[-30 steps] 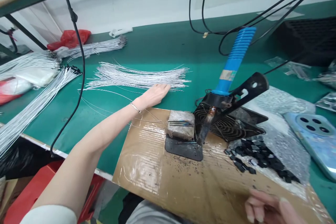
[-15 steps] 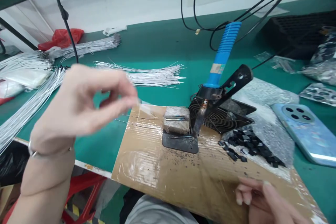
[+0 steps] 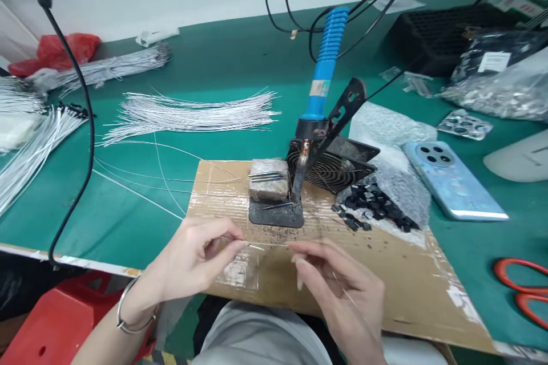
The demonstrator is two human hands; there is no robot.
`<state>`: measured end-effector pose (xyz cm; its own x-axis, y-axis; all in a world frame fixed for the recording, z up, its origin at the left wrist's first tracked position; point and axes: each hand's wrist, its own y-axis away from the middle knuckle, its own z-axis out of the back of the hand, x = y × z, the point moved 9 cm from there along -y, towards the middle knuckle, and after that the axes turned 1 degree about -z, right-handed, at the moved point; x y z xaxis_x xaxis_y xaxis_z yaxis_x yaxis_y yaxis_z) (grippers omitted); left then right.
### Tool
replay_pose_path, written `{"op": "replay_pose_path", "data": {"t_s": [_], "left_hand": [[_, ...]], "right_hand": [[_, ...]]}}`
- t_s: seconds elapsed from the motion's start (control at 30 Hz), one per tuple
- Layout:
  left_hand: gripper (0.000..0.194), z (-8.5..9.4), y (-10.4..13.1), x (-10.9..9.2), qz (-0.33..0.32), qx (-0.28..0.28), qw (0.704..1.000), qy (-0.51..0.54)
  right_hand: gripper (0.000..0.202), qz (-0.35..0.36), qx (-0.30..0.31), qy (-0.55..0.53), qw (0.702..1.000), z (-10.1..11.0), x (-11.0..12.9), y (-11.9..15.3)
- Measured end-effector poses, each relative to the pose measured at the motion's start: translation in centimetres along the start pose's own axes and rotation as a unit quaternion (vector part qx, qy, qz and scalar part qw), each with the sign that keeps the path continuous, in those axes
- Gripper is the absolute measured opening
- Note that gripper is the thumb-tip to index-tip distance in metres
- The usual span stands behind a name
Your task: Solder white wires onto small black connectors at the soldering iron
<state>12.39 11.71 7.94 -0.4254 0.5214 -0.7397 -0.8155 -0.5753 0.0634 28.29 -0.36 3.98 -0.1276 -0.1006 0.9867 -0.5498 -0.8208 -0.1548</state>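
My left hand (image 3: 214, 256) pinches a thin white wire (image 3: 272, 244) above the cardboard (image 3: 368, 279). Facing it, my right hand (image 3: 338, 285) pinches the same wire at its other side, so a short stretch runs between my fingertips. Another thin strand crosses my right palm. Behind my hands, a soldering iron with a blue handle (image 3: 327, 63) stands tip down beside a grey block (image 3: 269, 179) with metal pieces on it. A bundle of white wires (image 3: 192, 114) lies on the green mat, with several loose wires left of the cardboard.
Small black pieces (image 3: 381, 205) lie on bubble wrap at the right, near a blue phone (image 3: 454, 179). Orange-handled scissors (image 3: 522, 291) rest at the right edge. A black cable (image 3: 85, 125) hangs at the left; a red stool (image 3: 55, 319) stands below.
My left hand has moved down and right, and my right hand up and left; they now meet over the cardboard with the wire between them. The view has shifted right.
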Motion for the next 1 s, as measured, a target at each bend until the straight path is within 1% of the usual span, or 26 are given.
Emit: {"op": "replay_pose_path", "data": {"t_s": [0.07,0.13,0.2,0.27,0.3,0.33,0.43,0.5,0.6,0.73,0.8,0.9,1.0], "left_hand": [[0.012,-0.2,0.0,-0.5,-0.018,0.001,1.000,-0.009],[0.011,-0.4,-0.1,-0.8,-0.027,0.002,1.000,-0.011],[0.010,-0.5,-0.2,-1.1,-0.035,-0.001,0.999,-0.010],[0.011,-0.4,-0.3,-1.4,-0.047,-0.006,0.999,-0.013],[0.011,-0.4,-0.3,-1.6,-0.052,-0.008,0.998,-0.015],[0.011,-0.5,-0.4,-1.8,-0.057,-0.009,0.998,-0.018],[0.012,-0.7,-0.6,-2.2,-0.059,0.000,0.998,-0.025],[0.013,-1.0,-0.6,-2.3,-0.057,0.012,0.998,-0.020],[0.014,-1.0,-0.7,-2.3,-0.055,0.020,0.998,0.004],[0.012,-0.2,-0.9,-2.0,-0.047,0.001,0.999,0.007],[0.013,0.0,-1.0,-1.9,-0.033,0.003,0.999,0.006],[0.016,-0.3,-1.3,-1.5,0.004,0.029,0.999,0.036],[0.018,-0.7,-1.4,-1.0,0.041,0.061,0.995,0.074]], "right_hand": [[0.011,0.009,0.001,-0.003,1.000,-0.2,0.2,-0.2],[0.009,-0.004,-0.006,-0.013,1.000,-0.3,0.0,-0.3],[0.007,-0.053,-0.015,-0.027,0.998,-0.4,-0.8,-0.2],[0.009,-0.109,-0.016,-0.049,0.993,-0.8,-1.8,0.1],[0.010,-0.125,-0.011,-0.057,0.990,-1.2,-2.1,0.2],[0.010,-0.125,0.002,-0.062,0.990,-1.6,-2.1,0.2],[0.003,-0.071,0.038,-0.058,0.995,-2.9,-1.4,0.1],[0.007,-0.031,0.040,-0.054,0.997,-3.1,-0.8,0.0],[0.012,-0.001,0.019,-0.047,0.999,-2.6,-0.4,0.0],[0.011,0.013,-0.006,-0.039,0.999,-1.6,-0.3,0.1],[0.012,0.015,-0.010,-0.045,0.999,-1.3,-0.4,0.1],[0.015,0.029,-0.021,-0.053,0.998,-1.0,-0.3,0.1],[0.021,0.073,-0.032,-0.046,0.996,-0.7,0.4,0.3]]}}
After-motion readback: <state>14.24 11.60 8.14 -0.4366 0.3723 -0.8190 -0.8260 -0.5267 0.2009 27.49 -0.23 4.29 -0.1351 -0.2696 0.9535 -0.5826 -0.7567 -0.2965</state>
